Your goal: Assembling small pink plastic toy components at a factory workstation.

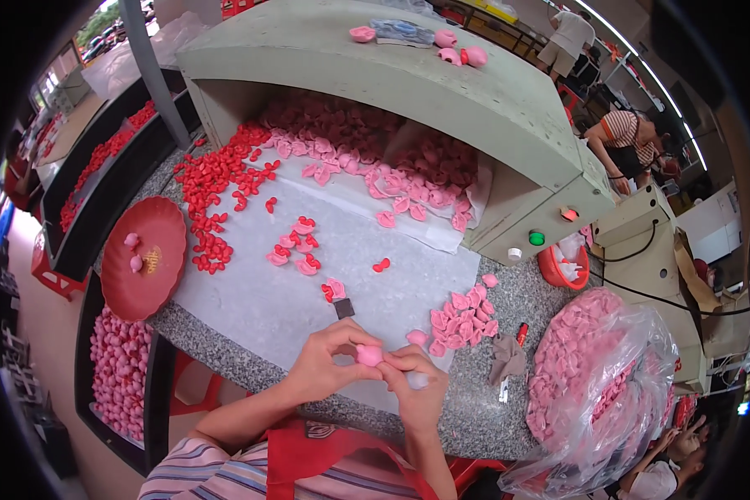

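Between the fingertips of both hands is a small pink rounded plastic piece [369,355], held just above the near edge of the white sheet [250,308]. My left hand [329,362] pinches it from the left, while my right hand [418,392] grips its other side. Something whitish [417,380] shows at my right hand's fingers; I cannot make out what it is. Just beyond the hands lie a small dark block [343,308] and a pink shell with a red bow-shaped piece [333,289]. Another pink piece [416,337] rests right of the hands.
A grey-green hooded machine [375,58] covers many pink shells [417,187]. Red pieces [217,179] heap at left, near a red dish [129,275] and a bin of pink pieces [117,375]. Loose shells [462,321], a cloth [507,358] and a full plastic bag [596,375] are right.
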The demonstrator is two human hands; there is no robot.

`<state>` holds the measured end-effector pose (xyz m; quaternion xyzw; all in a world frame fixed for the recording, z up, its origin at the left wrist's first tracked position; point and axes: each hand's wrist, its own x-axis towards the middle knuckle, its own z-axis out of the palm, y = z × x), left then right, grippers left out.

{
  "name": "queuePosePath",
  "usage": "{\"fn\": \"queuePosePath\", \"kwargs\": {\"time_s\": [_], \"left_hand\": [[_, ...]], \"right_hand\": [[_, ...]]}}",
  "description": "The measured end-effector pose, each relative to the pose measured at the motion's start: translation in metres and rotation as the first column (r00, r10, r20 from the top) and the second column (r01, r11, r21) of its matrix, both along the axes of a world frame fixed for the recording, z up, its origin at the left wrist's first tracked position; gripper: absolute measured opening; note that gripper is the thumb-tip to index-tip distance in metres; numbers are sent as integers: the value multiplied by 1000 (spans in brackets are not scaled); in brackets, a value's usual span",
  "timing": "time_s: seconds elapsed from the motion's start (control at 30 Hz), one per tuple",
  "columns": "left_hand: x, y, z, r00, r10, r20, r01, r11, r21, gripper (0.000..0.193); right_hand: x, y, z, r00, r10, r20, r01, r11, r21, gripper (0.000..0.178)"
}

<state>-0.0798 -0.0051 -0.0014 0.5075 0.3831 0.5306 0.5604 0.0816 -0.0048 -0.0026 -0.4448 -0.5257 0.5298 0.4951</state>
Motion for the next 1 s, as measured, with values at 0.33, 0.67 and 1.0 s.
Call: {"fn": "queuePosePath", "kwargs": {"time_s": [0.33, 0.67, 1.0], "left_hand": [[-219, -1, -13, -382, 700, -604, -547, 355, 758, 40], [-60, 79, -21, 428, 571, -700, -303, 821, 484, 21], [-36, 82, -33, 250, 294, -922, -36, 955, 295, 20]], "right_hand": [[-48, 50, -22, 627, -146, 765, -94, 961, 260, 32], [-10, 53, -37, 554, -248, 795, -44, 945, 325, 26], [153, 63, -20, 86, -684, 724, 445, 677, 586, 31]]}}
